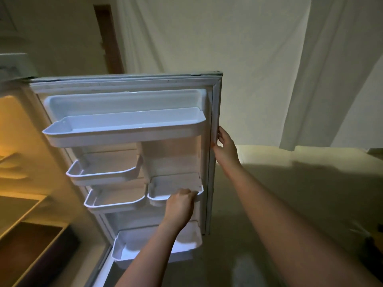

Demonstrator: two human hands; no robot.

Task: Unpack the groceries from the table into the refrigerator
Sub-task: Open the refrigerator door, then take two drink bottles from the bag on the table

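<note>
refrigerator door [132, 83] swung open, upright; right hand [224, 147] grips its edge.

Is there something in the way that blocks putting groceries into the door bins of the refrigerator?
Nothing visible blocks them. The refrigerator door stands open and its door bins show no items. The left hand grips one small bin's rim; the right hand holds the door's edge.

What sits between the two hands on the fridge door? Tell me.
Head view: only bare door liner and the gasket strip. The left hand grips a small bin; the right hand holds the door's edge.
</note>
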